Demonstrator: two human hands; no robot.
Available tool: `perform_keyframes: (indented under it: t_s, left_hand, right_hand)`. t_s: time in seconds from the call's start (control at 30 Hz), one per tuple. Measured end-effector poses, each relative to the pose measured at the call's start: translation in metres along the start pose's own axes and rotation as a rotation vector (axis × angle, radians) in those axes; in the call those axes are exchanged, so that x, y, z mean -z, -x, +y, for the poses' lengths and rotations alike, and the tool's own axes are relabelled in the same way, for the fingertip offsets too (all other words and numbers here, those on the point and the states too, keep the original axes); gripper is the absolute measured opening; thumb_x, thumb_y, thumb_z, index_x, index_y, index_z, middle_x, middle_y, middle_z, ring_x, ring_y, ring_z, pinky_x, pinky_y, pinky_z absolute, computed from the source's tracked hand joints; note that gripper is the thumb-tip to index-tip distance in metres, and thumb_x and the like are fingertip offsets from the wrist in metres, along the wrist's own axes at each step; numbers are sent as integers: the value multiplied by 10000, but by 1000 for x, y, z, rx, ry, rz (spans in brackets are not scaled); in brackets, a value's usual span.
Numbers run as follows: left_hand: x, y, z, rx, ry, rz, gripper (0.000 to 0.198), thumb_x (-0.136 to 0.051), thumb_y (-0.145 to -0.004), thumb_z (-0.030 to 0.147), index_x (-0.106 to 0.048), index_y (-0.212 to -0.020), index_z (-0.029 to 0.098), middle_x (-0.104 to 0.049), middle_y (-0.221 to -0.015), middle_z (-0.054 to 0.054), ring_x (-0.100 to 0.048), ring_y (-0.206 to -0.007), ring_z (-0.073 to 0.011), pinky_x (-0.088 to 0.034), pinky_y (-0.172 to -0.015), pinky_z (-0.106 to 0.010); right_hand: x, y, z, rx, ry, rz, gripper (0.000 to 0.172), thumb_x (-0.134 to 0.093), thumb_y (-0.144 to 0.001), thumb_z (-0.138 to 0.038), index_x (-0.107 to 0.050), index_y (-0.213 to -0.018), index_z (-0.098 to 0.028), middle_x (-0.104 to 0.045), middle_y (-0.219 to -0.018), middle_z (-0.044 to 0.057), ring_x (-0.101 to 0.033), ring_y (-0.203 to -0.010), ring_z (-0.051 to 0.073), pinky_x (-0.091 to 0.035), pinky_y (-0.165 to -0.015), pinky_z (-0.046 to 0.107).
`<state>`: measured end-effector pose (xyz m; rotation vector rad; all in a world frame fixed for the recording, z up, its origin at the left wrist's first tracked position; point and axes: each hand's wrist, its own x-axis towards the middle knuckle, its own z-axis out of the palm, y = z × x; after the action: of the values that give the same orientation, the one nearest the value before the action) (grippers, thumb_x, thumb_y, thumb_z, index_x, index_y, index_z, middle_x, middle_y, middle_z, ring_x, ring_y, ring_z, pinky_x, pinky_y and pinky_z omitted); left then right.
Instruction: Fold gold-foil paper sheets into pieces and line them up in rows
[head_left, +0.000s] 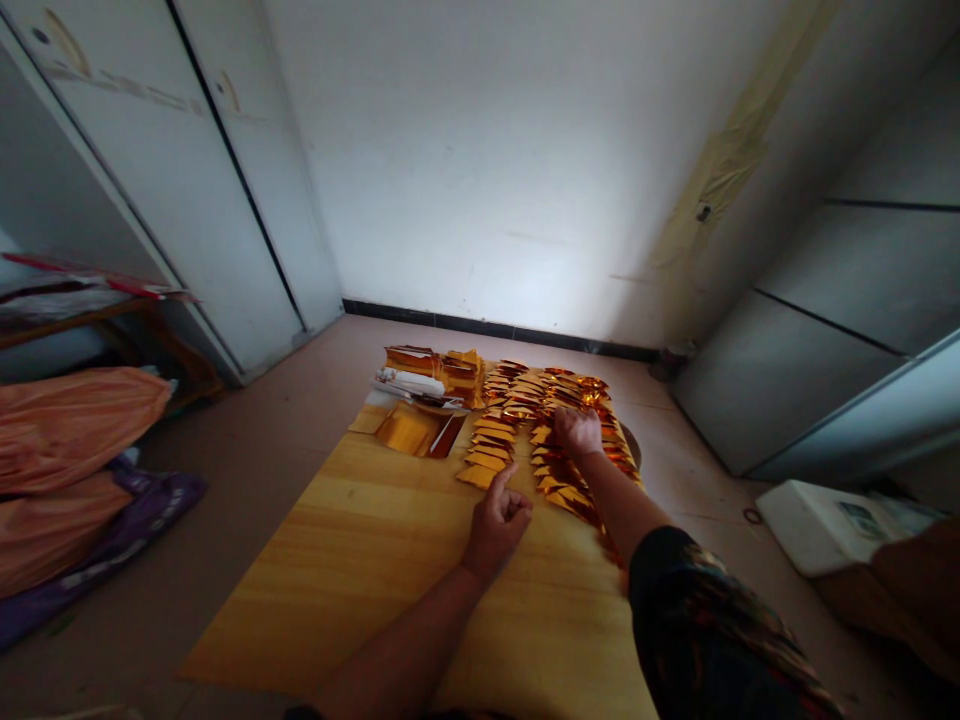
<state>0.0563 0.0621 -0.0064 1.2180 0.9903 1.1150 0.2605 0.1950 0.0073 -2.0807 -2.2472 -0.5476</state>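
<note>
Rows of folded gold foil papers (525,415) lie overlapped on a yellow wooden board (390,570). My left hand (496,520) rests on the board just below the left row, its fingers curled and the index finger pointing toward the foils. My right hand (577,432) lies on top of the right rows with its fingers bent down onto the foils. Whether it grips one is hidden.
A stack of gold paper (439,375) and a flat gold sheet (409,430) sit at the board's far left. Orange bags (71,430) lie on the floor at left. A white box (821,525) is on the right, near grey cabinets (825,340).
</note>
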Motion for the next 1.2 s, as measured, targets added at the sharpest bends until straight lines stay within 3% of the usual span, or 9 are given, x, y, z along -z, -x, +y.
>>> perform_keyframes:
  t_s: [0.17, 0.53, 0.6, 0.73, 0.87, 0.97, 1.07, 1.2]
  left_hand:
    - [0, 0, 1, 5, -8, 2, 687, -592, -691, 162, -413, -1355, 151, -618, -725, 38, -520, -598, -77, -402, -586, -184]
    - [0, -1, -3, -8, -26, 5, 667, -597, -700, 169, -422, -1343, 150, -619, -720, 36, -527, -600, -80, -403, -582, -185]
    - [0, -2, -4, -15, -28, 7, 666, -596, -706, 172, -417, -1348, 153, -616, -719, 38, -532, -604, -79, -412, -589, -183]
    - [0, -1, -8, -94, -89, 8, 550, -570, -732, 166, -499, -1277, 162, -629, -741, 22, -568, -637, -95, -448, -616, -195]
    - [5, 3, -7, -277, -285, 24, 248, -549, -746, 146, -673, -959, 175, -676, -793, -37, -616, -730, -144, -484, -694, -243]
    - [23, 7, 2, -374, -397, 64, 166, -538, -780, 164, -687, -842, 201, -688, -808, -50, -631, -778, -165, -490, -725, -255]
    - [56, 7, 10, -422, -517, 181, 148, -525, -809, 194, -672, -824, 200, -686, -822, -49, -628, -793, -165, -490, -754, -261]
    - [105, 2, 14, -376, -697, 355, 171, -497, -838, 244, -659, -851, 192, -666, -830, -43, -612, -787, -155, -489, -732, -250]
  right_hand:
    - [5, -1, 1, 3, 3, -7, 212, -401, -899, -162, -611, -928, -160, -693, -830, 93, -581, -684, 160, -269, -662, 285]
    - [29, 7, 6, 35, -42, 137, 241, -414, -859, -139, -627, -747, -149, -652, -656, 67, -476, -539, 122, -218, -580, 279]
    - [41, 6, 13, -47, -87, 199, 239, -438, -870, -183, -628, -728, -154, -649, -655, 60, -467, -532, 118, -218, -573, 276]
    - [78, 16, 27, -406, -290, 431, 286, -460, -899, -356, -631, -755, -178, -647, -670, 36, -498, -565, 126, -248, -561, 247]
    - [113, 58, 10, -343, -642, 542, 316, -478, -890, -454, -604, -774, -188, -635, -687, 16, -548, -617, 138, -352, -587, 224]
    - [114, 104, -31, -91, -772, 386, 293, -478, -899, -415, -590, -738, -198, -608, -658, 3, -539, -603, 122, -363, -595, 216]
    - [95, 143, -76, 183, -767, 166, 262, -469, -900, -328, -586, -701, -203, -608, -633, 6, -533, -597, 120, -337, -596, 222]
    - [68, 166, -111, 241, -813, -32, 192, -477, -874, -279, -590, -736, -207, -642, -689, 7, -548, -613, 123, -328, -587, 221]
